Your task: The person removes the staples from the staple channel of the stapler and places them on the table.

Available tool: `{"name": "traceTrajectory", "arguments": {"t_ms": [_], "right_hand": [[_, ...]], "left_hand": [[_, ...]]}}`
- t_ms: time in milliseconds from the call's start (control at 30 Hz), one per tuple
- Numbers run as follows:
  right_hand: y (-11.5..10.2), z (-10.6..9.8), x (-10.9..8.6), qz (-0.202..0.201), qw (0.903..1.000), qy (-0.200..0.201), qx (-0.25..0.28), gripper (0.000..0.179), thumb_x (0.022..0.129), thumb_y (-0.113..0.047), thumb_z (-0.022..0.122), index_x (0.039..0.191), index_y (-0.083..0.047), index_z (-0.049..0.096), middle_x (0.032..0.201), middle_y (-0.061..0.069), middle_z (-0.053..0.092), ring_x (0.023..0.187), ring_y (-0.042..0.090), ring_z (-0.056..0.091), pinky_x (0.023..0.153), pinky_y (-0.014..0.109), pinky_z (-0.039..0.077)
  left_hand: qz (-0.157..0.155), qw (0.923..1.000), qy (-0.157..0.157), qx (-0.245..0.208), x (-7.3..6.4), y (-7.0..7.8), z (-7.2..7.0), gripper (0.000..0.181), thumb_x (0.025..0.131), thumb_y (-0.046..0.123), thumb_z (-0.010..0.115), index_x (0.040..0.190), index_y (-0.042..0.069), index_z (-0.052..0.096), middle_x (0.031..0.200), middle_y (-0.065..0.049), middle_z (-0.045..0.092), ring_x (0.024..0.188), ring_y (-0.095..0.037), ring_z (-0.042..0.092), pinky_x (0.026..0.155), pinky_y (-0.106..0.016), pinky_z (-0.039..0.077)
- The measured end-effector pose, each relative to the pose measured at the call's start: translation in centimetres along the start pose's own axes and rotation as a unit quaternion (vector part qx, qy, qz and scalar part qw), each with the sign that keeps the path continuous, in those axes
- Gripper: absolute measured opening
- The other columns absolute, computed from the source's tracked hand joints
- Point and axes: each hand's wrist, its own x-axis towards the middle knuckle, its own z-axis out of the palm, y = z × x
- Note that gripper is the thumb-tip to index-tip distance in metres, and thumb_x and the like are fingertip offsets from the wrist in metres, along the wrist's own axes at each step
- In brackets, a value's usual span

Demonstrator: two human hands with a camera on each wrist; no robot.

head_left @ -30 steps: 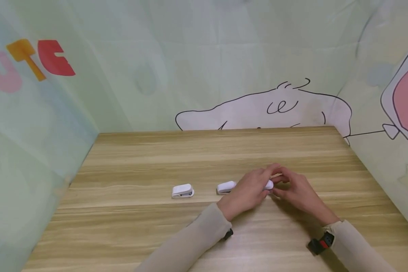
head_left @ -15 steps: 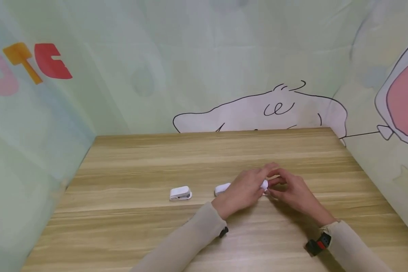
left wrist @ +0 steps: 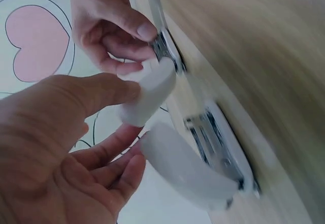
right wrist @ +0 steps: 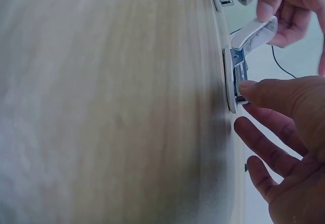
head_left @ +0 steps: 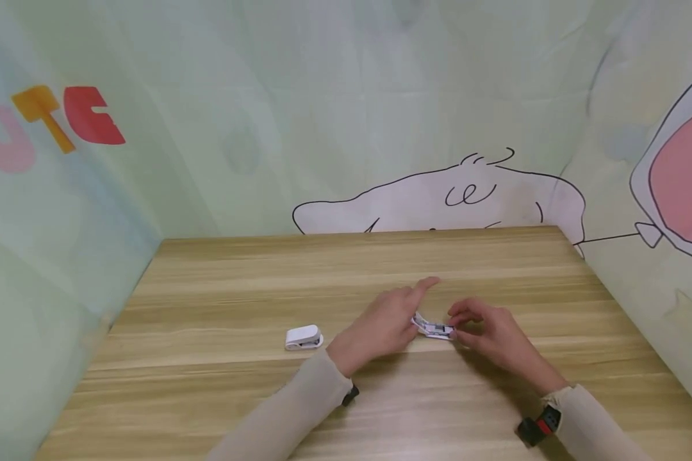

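A small white stapler (head_left: 438, 330) lies spread open on the table between my hands, its metal inside showing. My left hand (head_left: 380, 323) pinches the raised white cover (left wrist: 152, 93) between thumb and fingers, with the index finger stretched out in the head view. At the stapler's right end, my right hand (head_left: 493, 330) holds the base (right wrist: 231, 82), its thumb on the metal part. A second stapler (left wrist: 190, 168), its cover tilted up from the base, sits close by the left fingers; in the head view that hand hides it.
Another white stapler (head_left: 304, 337) rests farther left on the wood-grain table (head_left: 219, 397). Printed cloth walls (head_left: 219, 128) stand along the table's back and sides. Dark straps (head_left: 541, 426) sit at the wrists.
My left hand has moved left and drawn the stapler's cover up and away from its base. The middle stapler has passed out of sight behind that hand. My right hand stays at the base's end.
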Motion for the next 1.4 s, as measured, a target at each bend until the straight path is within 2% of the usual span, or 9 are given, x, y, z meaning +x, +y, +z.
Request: {"name": "traceTrajectory", "arguments": {"t_ms": [133, 267, 400, 633, 900, 1000, 1233, 1400], "right_hand": [[0.2, 0.2, 0.0, -0.065, 0.9975, 0.002, -0.027, 0.030, 0.086, -0.002, 0.086, 0.110, -0.019, 0.080, 0.107, -0.007, 0.082, 0.102, 0.015, 0.077, 0.093, 0.042, 0.063], [0.3, 0.2, 0.1, -0.105, 0.9936, -0.003, -0.041, 0.028, 0.086, -0.003, 0.086, 0.107, -0.022, 0.081, 0.108, -0.007, 0.080, 0.101, 0.013, 0.075, 0.089, 0.038, 0.063], [0.2, 0.2, 0.2, -0.114, 0.9922, -0.016, -0.046, 0.025, 0.086, -0.004, 0.086, 0.103, -0.021, 0.082, 0.105, -0.007, 0.077, 0.096, 0.009, 0.071, 0.083, 0.031, 0.060], [0.0, 0.2, 0.4, -0.135, 0.9888, -0.009, -0.063, 0.024, 0.083, -0.004, 0.088, 0.101, -0.018, 0.081, 0.103, -0.006, 0.076, 0.093, 0.008, 0.070, 0.081, 0.031, 0.059], [0.2, 0.2, 0.3, -0.142, 0.9872, 0.036, -0.064, 0.028, 0.081, 0.001, 0.088, 0.100, -0.019, 0.081, 0.103, -0.007, 0.082, 0.098, 0.015, 0.077, 0.087, 0.042, 0.064], [0.2, 0.1, 0.2, -0.130, 0.9888, 0.045, -0.058, 0.029, 0.081, 0.002, 0.088, 0.100, -0.020, 0.082, 0.102, -0.008, 0.082, 0.098, 0.016, 0.078, 0.088, 0.044, 0.064], [-0.4, -0.2, -0.1, -0.082, 0.9929, 0.084, -0.021, 0.029, 0.082, 0.002, 0.088, 0.102, -0.017, 0.080, 0.101, -0.008, 0.082, 0.098, 0.011, 0.076, 0.088, 0.035, 0.062], [-0.8, -0.4, -0.4, -0.079, 0.9926, 0.092, 0.001, 0.037, 0.079, 0.005, 0.088, 0.108, -0.015, 0.076, 0.097, -0.007, 0.082, 0.090, 0.005, 0.072, 0.083, 0.026, 0.059]], "left_hand": [[-0.008, 0.9997, -0.021, 0.006, -0.3, -0.6, -0.2, 0.091, 0.092, 0.007, 0.080, 0.166, 0.020, 0.029, 0.092, 0.002, 0.063, 0.077, -0.014, 0.056, 0.073, -0.026, 0.050], [-0.011, 0.9995, -0.027, 0.008, -0.4, -0.8, -0.3, 0.090, 0.091, 0.007, 0.080, 0.165, 0.019, 0.030, 0.095, 0.001, 0.065, 0.079, -0.014, 0.057, 0.074, -0.028, 0.051], [-0.017, 0.9992, -0.036, 0.006, -0.4, -0.9, -0.3, 0.089, 0.092, 0.008, 0.079, 0.165, 0.020, 0.030, 0.097, 0.000, 0.066, 0.080, -0.014, 0.057, 0.075, -0.028, 0.051], [-0.015, 0.9994, -0.029, 0.012, -0.3, -0.9, -0.3, 0.088, 0.092, 0.009, 0.080, 0.165, 0.020, 0.031, 0.094, 0.001, 0.066, 0.079, -0.014, 0.057, 0.078, -0.030, 0.052], [-0.013, 0.9995, -0.026, 0.007, -0.5, -1.0, -0.2, 0.089, 0.092, 0.008, 0.080, 0.165, 0.019, 0.031, 0.093, 0.002, 0.065, 0.078, -0.014, 0.057, 0.078, -0.030, 0.052], [-0.014, 0.9995, -0.028, 0.003, -0.5, -1.0, -0.2, 0.089, 0.092, 0.007, 0.080, 0.165, 0.019, 0.031, 0.092, 0.002, 0.064, 0.078, -0.014, 0.057, 0.076, -0.029, 0.051], [-0.013, 0.9996, -0.024, -0.005, -0.5, -1.0, -0.3, 0.090, 0.090, 0.005, 0.080, 0.165, 0.019, 0.031, 0.093, 0.001, 0.065, 0.077, -0.014, 0.057, 0.073, -0.027, 0.050], [-0.016, 0.9995, -0.026, -0.006, -0.5, -0.9, -0.3, 0.092, 0.090, 0.006, 0.080, 0.166, 0.019, 0.030, 0.095, 0.000, 0.066, 0.079, -0.014, 0.057, 0.074, -0.027, 0.051]]}}
